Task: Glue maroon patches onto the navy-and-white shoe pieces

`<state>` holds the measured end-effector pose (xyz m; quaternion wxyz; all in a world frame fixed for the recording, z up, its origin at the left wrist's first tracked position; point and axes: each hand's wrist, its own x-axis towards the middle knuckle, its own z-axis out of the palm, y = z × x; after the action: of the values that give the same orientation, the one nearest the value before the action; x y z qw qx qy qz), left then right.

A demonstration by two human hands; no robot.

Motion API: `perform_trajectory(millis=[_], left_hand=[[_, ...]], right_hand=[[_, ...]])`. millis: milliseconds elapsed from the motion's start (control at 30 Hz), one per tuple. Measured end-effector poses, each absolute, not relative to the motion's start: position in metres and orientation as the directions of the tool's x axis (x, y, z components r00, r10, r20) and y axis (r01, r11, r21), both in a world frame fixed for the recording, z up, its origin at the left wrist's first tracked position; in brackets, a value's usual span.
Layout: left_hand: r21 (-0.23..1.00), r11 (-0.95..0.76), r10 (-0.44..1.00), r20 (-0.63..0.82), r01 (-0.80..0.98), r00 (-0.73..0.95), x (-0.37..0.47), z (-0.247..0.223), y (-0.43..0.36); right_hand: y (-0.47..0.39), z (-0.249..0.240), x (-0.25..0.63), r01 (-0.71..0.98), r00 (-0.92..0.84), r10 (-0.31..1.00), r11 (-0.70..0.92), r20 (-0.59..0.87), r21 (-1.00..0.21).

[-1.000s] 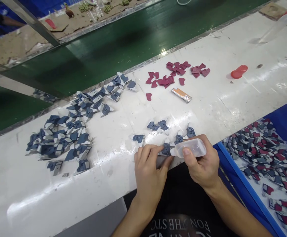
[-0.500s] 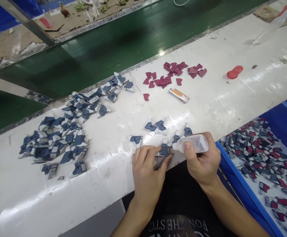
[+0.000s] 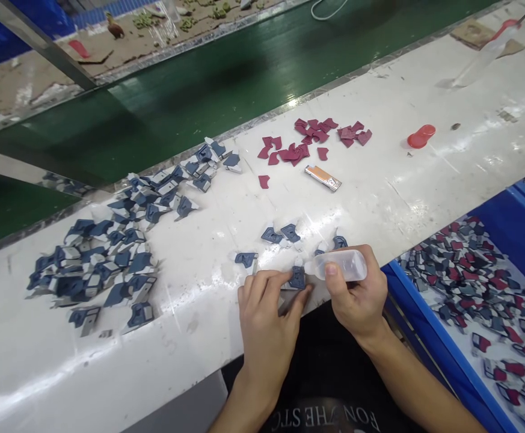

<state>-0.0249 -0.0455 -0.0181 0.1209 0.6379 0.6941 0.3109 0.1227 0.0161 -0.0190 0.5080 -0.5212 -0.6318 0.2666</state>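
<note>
Between the thumb and fingers of my left hand (image 3: 269,310) is a small blue-and-grey plastic part (image 3: 297,276), held at the table's near edge. My right hand (image 3: 361,294) grips a translucent squeeze bottle (image 3: 341,266) lying nearly level, its nozzle pointing left at that part. Whether the tip touches it I cannot tell. Just beyond my hands lie several similar parts, among them one blue part (image 3: 245,260) on the left and a pair (image 3: 280,233) behind. Another blue part (image 3: 340,242) shows behind the bottle, partly covered.
A large heap of blue-and-grey parts (image 3: 95,264) covers the table's left. Dark red pieces (image 3: 310,141), an orange lighter (image 3: 323,178) and a red cap (image 3: 421,136) lie farther back. A green conveyor belt (image 3: 199,90) runs behind. At right stands a blue bin (image 3: 442,343) of red-and-blue parts.
The bottle and my right hand have moved slightly left, with the nozzle closer over the held part. My left hand keeps its hold. The whole view has shifted a little.
</note>
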Motion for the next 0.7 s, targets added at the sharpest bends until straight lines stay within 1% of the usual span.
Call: perform_trajectory(millis=[200, 333, 400, 500, 600, 700], left_hand=[[0.57, 0.015, 0.959, 0.223, 0.821, -0.173, -0.024, -0.017, -0.046], [0.558, 0.016, 0.957, 0.233, 0.83, -0.175, -0.023, -0.016, -0.046], [0.537, 0.012, 0.956, 0.242, 0.843, -0.168, -0.022, -0.017, -0.046], [0.494, 0.032, 0.938, 0.286, 0.869, -0.197, -0.02, -0.022, -0.045], [0.461, 0.029, 0.902, 0.37, 0.887, -0.221, -0.019, -0.033, -0.04], [0.42, 0.026, 0.882, 0.418, 0.907, -0.219, -0.021, -0.041, -0.035]], right_hand=[[0.013, -0.018, 0.125, 0.376, 0.037, 0.939, 0.303, 0.341, -0.876], [0.011, -0.021, 0.125, 0.301, 0.028, 0.949, 0.293, 0.315, -0.908], [0.01, -0.024, 0.126, 0.233, 0.09, 0.948, 0.278, 0.305, -0.932], [0.009, -0.028, 0.128, 0.12, 0.24, 0.932, 0.249, 0.271, -0.961], [0.007, -0.035, 0.126, 0.028, 0.292, 0.934, 0.209, 0.208, -0.978], [0.002, -0.041, 0.121, -0.058, 0.352, 0.935, 0.069, 0.045, -0.996]])
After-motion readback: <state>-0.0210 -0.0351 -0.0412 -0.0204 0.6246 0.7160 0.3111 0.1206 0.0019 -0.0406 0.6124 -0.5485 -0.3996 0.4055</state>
